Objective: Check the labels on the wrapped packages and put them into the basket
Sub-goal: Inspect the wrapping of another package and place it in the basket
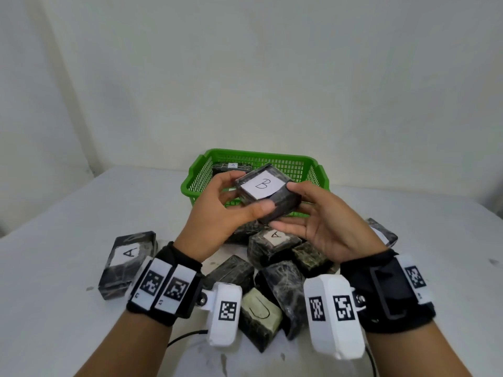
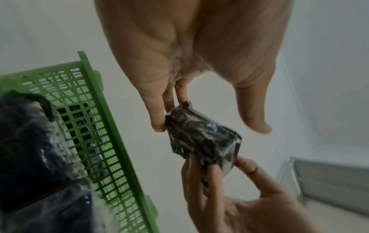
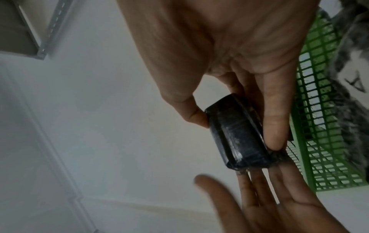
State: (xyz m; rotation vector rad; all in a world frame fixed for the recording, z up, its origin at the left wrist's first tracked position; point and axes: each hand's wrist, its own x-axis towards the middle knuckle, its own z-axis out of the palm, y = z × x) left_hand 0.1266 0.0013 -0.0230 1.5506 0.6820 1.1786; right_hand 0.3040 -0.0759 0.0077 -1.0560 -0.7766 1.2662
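Basket (image 1: 198, 170): one A package inside.
Hands: left (image 1: 215, 213) and right (image 1: 324, 227) fingers pinching B package (image 1: 268, 191).
Pile (image 1: 272, 268): several left.

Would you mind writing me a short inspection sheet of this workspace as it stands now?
Surface: white table, a few small dark marks.
Job's things: green basket at the back, one package labelled A inside. Package labelled B held up in front of it. Pile of wrapped packages near the wrists, some labels showing A; another A package lies apart on the left.
Clutter: nothing seen.
Grippers: left hand and right hand both hold the B package, label facing up.
Cables: black cable below the left wrist camera.
Surroundings: plain white wall; metal frame in the wrist views.
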